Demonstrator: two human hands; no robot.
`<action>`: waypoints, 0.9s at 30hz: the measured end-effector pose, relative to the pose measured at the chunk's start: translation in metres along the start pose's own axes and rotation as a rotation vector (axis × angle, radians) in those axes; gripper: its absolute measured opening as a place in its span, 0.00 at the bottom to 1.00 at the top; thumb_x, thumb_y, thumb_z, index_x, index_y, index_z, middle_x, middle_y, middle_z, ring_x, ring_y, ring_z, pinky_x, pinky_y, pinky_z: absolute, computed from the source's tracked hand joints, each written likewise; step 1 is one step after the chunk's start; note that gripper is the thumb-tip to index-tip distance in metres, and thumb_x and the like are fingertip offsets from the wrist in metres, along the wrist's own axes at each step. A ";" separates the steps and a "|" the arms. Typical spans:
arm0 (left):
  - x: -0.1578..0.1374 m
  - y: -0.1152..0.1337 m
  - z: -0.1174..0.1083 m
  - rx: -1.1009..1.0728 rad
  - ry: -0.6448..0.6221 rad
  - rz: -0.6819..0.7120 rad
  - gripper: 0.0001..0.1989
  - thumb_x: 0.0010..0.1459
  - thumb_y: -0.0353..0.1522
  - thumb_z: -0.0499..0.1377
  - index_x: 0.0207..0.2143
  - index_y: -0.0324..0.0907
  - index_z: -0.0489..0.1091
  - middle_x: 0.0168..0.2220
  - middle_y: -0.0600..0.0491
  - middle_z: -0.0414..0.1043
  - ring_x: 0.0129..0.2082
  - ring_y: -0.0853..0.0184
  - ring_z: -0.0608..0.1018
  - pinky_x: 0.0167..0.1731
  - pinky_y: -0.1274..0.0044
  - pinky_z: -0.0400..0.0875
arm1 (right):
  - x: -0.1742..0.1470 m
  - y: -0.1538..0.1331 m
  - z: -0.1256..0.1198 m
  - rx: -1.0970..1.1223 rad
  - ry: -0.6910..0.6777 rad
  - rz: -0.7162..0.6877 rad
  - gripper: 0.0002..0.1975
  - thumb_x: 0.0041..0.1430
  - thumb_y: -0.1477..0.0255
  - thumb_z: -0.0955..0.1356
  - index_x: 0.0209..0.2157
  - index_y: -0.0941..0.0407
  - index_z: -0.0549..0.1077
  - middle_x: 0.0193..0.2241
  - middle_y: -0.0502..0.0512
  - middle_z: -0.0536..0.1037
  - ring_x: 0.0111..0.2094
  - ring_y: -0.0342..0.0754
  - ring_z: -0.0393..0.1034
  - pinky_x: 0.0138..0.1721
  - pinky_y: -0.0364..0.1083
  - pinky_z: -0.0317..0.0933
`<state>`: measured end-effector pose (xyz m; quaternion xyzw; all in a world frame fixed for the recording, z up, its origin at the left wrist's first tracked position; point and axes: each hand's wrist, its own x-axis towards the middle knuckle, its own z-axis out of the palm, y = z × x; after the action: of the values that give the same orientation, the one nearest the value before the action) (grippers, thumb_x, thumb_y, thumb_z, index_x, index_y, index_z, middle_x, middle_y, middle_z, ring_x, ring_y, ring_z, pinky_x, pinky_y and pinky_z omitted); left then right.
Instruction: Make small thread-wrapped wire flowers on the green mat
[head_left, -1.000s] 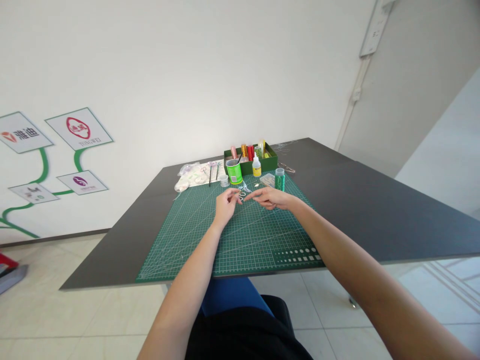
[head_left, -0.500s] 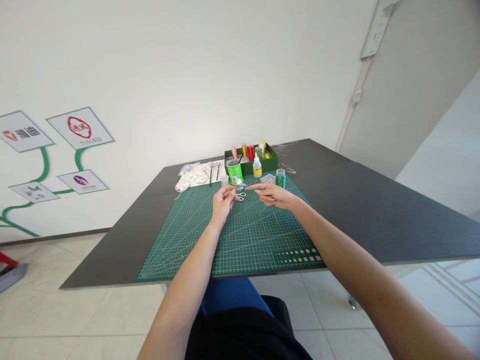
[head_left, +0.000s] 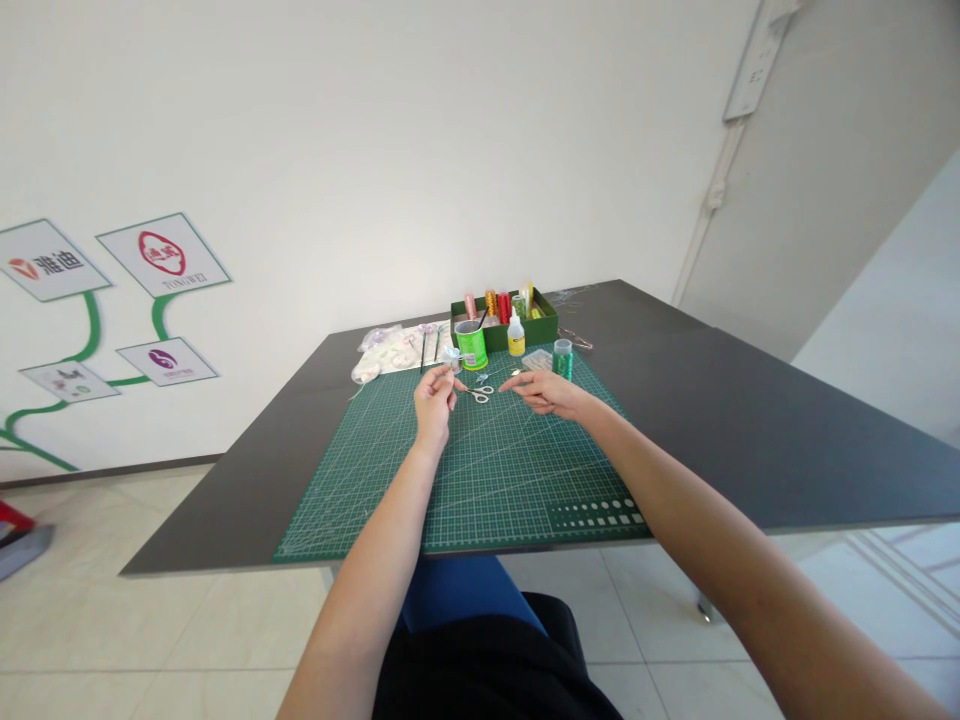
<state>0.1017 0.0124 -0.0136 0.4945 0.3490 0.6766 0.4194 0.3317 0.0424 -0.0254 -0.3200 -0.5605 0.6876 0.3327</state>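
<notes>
From afar I see the left hand (head_left: pixel 433 403) pinch a small pale piece (head_left: pixel 451 355), its long axis pointing far; whether the right hand (head_left: pixel 547 392) grips, I cannot tell.

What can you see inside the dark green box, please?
The box holds pink, gold and red spools, among others; its front wall and the green can hide anything lower.
</notes>
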 end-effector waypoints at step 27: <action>-0.015 -0.008 0.018 0.145 -0.291 -0.083 0.17 0.55 0.42 0.64 0.38 0.38 0.71 0.20 0.56 0.72 0.11 0.78 0.61 0.11 0.83 0.51 | 0.007 0.012 0.041 -0.182 0.087 -0.362 0.40 0.49 0.63 0.76 0.62 0.53 0.61 0.61 0.63 0.69 0.63 0.57 0.61 0.63 0.61 0.55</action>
<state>0.1235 0.0027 -0.0213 0.6012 0.3526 0.5530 0.4565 0.2933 0.0238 -0.0309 -0.2722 -0.6539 0.5485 0.4444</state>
